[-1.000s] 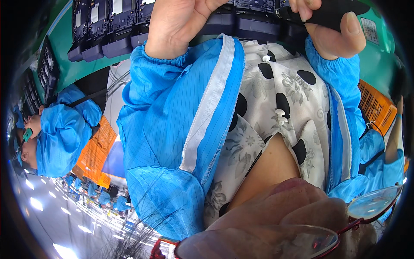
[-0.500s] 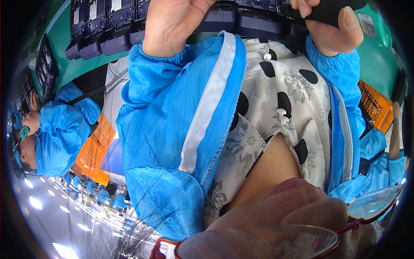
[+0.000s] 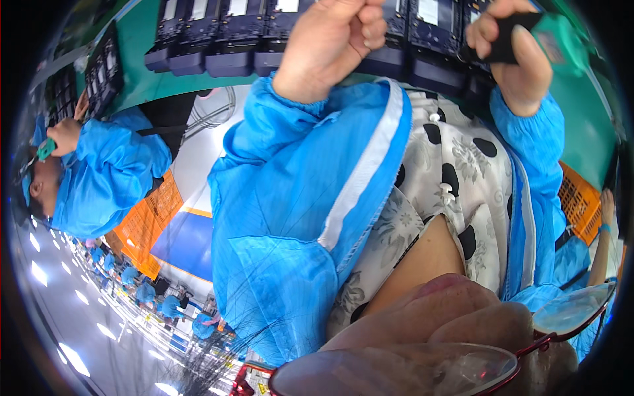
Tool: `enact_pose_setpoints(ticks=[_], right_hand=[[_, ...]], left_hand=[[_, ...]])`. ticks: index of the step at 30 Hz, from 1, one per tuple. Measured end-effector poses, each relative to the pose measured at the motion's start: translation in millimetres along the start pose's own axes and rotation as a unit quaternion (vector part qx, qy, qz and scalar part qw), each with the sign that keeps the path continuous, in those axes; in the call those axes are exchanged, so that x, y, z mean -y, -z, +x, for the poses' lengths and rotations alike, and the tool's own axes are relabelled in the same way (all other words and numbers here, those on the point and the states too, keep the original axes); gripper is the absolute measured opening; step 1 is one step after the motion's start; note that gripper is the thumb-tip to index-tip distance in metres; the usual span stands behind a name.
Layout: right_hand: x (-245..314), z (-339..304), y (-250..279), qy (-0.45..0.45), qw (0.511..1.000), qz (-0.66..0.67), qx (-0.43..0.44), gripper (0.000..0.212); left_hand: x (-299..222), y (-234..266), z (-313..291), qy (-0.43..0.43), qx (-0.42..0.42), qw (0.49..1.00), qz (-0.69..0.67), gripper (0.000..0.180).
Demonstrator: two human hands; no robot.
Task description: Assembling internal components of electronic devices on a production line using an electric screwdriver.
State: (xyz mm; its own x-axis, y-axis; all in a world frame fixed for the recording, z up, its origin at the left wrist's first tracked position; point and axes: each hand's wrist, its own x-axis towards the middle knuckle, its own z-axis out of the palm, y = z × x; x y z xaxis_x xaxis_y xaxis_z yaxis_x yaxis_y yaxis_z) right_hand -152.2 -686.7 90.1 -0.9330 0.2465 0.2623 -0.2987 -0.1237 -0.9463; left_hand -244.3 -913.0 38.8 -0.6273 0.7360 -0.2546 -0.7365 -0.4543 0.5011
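Note:
My left hand (image 3: pixel 333 49) is raised over a row of dark plastic housings (image 3: pixel 228 63), its fingers curled and pinched together near the top edge. Whatever lies between those fingertips, if anything, cannot be made out. My right hand (image 3: pixel 518 69) is wrapped round an electric screwdriver (image 3: pixel 507 41) with a black grip and a green body, held sideways at the right end of the row. The screwdriver's narrow end points left, blurred and partly behind my fingers. Pale rectangles and small fittings show inside the open housings.
The housings rest on a green work surface (image 3: pixel 139 86). On the left a co-worker in a blue smock (image 3: pixel 109 171) handles a green-ended tool by more dark housings (image 3: pixel 104 72). Orange crates stand left (image 3: pixel 148 221) and right (image 3: pixel 581 201). At the right edge another person's arm (image 3: pixel 601 244) shows.
The view has shifted, so most things appear farther right and more housings show. My left fingers now show curled. The screwdriver has turned and its green end stands out more plainly.

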Motion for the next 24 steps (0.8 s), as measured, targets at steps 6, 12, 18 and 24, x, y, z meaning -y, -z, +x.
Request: enact_pose_setpoints(ticks=[6, 12, 18, 24], right_hand=[[38, 37, 4, 0.151, 0.963, 0.187, 0.122, 0.055], [40, 48, -8, 0.180, 0.956, 0.190, 0.129, 0.055], [35, 52, -16, 0.191, 0.956, 0.177, 0.134, 0.055], [42, 50, -24, 0.197, 0.955, 0.171, 0.138, 0.056]], left_hand=[[3, -16, -4, 0.012, -0.005, 1.000, 0.024, 0.035], [3, -20, -7, 0.013, -0.026, 0.999, 0.026, 0.035], [3, -16, -9, 0.024, -0.030, 0.999, 0.022, 0.035], [5, -23, -9, 0.034, -0.025, 0.999, 0.026, 0.036]])
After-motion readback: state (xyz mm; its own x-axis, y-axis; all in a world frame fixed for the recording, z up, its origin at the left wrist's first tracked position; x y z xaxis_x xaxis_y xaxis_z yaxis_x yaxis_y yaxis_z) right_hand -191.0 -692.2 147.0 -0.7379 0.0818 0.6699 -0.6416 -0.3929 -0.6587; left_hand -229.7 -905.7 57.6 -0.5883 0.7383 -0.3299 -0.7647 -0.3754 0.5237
